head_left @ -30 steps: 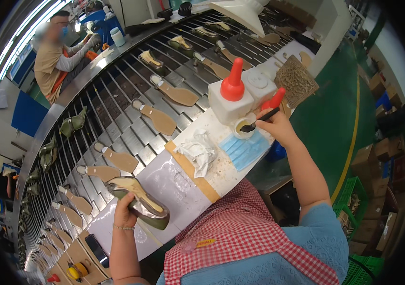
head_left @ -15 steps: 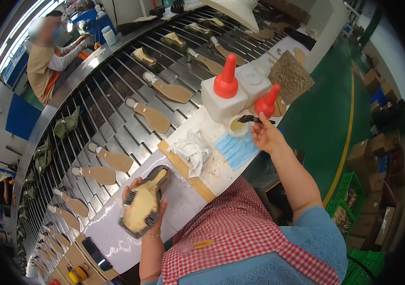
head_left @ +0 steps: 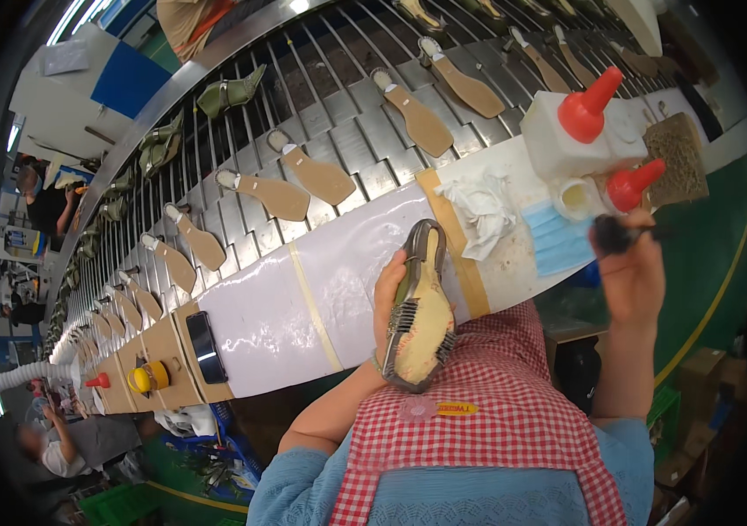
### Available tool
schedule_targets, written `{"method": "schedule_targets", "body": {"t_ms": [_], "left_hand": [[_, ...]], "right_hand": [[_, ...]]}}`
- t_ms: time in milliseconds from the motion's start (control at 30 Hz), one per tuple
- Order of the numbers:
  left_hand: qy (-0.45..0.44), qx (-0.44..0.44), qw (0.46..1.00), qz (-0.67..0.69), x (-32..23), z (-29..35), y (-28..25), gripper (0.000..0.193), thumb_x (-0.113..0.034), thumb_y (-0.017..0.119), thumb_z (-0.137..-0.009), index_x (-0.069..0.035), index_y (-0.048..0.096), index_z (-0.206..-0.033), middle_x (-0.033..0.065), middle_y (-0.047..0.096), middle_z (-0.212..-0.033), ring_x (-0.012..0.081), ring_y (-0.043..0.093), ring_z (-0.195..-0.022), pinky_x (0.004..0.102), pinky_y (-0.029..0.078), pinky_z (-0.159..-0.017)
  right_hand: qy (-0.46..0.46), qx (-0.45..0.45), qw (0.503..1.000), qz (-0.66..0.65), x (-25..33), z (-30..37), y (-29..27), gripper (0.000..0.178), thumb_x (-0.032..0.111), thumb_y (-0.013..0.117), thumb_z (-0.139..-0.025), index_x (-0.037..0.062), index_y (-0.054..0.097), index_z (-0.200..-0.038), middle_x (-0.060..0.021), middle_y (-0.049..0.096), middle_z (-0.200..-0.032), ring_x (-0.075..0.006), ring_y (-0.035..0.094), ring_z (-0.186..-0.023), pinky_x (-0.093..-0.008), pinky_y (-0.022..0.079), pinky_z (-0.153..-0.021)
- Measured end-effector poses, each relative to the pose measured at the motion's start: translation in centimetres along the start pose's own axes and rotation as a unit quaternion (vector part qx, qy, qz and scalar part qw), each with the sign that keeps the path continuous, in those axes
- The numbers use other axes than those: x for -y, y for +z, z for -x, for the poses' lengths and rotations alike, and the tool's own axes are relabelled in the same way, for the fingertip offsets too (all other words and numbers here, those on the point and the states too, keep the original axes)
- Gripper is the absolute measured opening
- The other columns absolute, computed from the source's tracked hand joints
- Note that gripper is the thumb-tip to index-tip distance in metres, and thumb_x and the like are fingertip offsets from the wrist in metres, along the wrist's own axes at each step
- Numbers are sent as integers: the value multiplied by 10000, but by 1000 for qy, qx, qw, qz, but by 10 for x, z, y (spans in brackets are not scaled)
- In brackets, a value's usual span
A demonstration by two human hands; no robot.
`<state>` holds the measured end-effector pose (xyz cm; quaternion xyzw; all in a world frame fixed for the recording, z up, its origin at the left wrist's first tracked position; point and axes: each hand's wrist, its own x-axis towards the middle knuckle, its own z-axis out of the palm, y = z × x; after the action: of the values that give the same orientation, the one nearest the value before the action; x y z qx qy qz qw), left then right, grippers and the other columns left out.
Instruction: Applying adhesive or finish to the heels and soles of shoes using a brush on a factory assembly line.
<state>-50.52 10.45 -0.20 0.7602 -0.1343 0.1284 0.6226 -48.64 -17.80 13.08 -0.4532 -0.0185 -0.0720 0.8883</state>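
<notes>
Left hand point(head_left: 385, 302): clasps one shoe point(head_left: 422, 320), nearer apron point(head_left: 479, 447) now!
Right hand point(head_left: 634, 280): grips one brush point(head_left: 613, 235), off cup point(head_left: 569, 210)!
Big red caps point(head_left: 586, 112): two

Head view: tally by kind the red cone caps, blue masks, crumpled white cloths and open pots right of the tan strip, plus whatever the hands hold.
Red cone caps: 2
Blue mask: 1
Crumpled white cloth: 1
Open pot: 1
Shoe upper, in left hand: 1
Dark tool, blurred, in right hand: 1
Total: 7
</notes>
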Motion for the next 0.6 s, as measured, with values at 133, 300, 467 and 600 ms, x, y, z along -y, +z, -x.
{"method": "schedule_targets", "body": {"t_ms": [133, 300, 467, 600], "left_hand": [[-5, -72, 990, 119, 14, 8, 9, 862, -65, 821, -635, -43, 346, -1354, 189, 361, -1392, 298, 415, -1257, 374, 349, -1039], [8, -64, 992, 108, 5, 6, 9, 772, -130, 786, -696, -27, 366, -1335, 209, 368, -1389, 302, 428, -1250, 397, 319, -1058], [15, -10, 995, 97, 2, 7, 5, 778, -15, 726, -747, -113, 280, -1377, 132, 250, -1446, 280, 405, -1269, 374, 414, -1018], [7, -6, 995, 103, -3, 6, 5, 751, -6, 701, -767, -116, 279, -1378, 128, 244, -1449, 280, 401, -1273, 372, 419, -1015]], "right_hand": [[44, 134, 973, 182, -44, 20, 60, 249, 4, 705, -744, 5, 623, -979, -127, 593, -1061, -187, 557, -1000, -310, 431, -881], [71, 167, 945, 272, -68, 29, 75, 203, -3, 719, -729, 18, 659, -922, -128, 596, -1029, -191, 569, -982, -310, 446, -846], [46, 177, 930, 318, -74, 28, 80, 190, 19, 729, -711, 23, 654, -886, -122, 617, -962, -216, 595, -933, -318, 466, -792], [-97, 219, 872, 428, -68, 27, 85, 192, 39, 739, -678, 44, 645, -846, -83, 634, -840, -264, 614, -879, -341, 475, -763]]}}
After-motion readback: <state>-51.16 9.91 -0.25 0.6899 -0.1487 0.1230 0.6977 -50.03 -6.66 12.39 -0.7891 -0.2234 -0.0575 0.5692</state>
